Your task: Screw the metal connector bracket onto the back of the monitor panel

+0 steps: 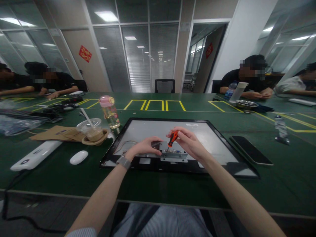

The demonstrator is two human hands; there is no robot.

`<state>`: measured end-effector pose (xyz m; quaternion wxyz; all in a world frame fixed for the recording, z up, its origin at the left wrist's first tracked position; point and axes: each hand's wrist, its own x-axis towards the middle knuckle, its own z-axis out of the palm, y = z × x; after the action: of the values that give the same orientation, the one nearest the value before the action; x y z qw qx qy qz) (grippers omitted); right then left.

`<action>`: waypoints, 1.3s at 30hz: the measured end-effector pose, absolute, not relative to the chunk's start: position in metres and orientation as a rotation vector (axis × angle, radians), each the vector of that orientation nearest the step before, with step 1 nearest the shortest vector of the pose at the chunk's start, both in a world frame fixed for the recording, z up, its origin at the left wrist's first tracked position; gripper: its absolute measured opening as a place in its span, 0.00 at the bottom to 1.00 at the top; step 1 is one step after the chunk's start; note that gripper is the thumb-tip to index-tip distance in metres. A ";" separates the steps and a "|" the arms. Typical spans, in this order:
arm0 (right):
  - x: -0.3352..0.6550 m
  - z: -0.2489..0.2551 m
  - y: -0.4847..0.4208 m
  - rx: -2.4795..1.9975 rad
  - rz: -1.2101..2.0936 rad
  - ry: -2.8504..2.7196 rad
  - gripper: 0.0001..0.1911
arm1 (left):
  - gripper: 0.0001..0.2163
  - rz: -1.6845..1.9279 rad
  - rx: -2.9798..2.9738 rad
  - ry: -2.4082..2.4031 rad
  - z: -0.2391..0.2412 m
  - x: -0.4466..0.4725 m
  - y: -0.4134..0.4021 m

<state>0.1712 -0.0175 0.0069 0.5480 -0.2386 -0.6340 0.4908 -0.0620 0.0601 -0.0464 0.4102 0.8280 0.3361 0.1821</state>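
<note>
A display panel [148, 128] with a black frame and a pale grey back lies flat on the table in front of me. Near its front edge is a silver metal bracket [174, 157] with connector ports along it. My right hand [189, 140] grips an orange-and-black screwdriver [173, 138], tilted with its tip down at the ports. At the bracket's left end, my left hand [146, 146] has its thumb and fingers around that end and a small dark part [155, 144]. Thin wires [125, 143] run over the panel to the left of this hand.
Left of the panel are a white mouse [79, 157], a white power strip [37, 155], a plastic cup [92, 126] in a cardboard holder and a pink-lidded bottle [109, 112]. A phone [250, 149] lies to the right. Several people sit across the green table [153, 186].
</note>
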 end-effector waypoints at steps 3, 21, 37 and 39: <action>0.171 0.006 -0.017 -0.582 1.075 -1.552 0.15 | 0.32 0.457 2.088 0.854 -0.048 -0.063 0.061; 0.168 0.002 -0.017 -0.761 0.619 -1.593 0.14 | 0.32 0.442 2.094 0.907 -0.040 -0.061 0.056; 0.169 0.008 -0.021 -0.715 0.645 -1.617 0.12 | 0.32 0.432 2.090 0.887 -0.042 -0.063 0.057; 0.171 0.008 -0.020 -0.685 0.760 -1.639 0.15 | 0.33 0.436 2.081 0.896 -0.043 -0.063 0.057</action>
<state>0.1714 -0.0203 0.0077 0.5684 -0.2916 -0.6980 0.3235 -0.0626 0.0571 -0.0427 0.4051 0.8246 0.3550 0.1729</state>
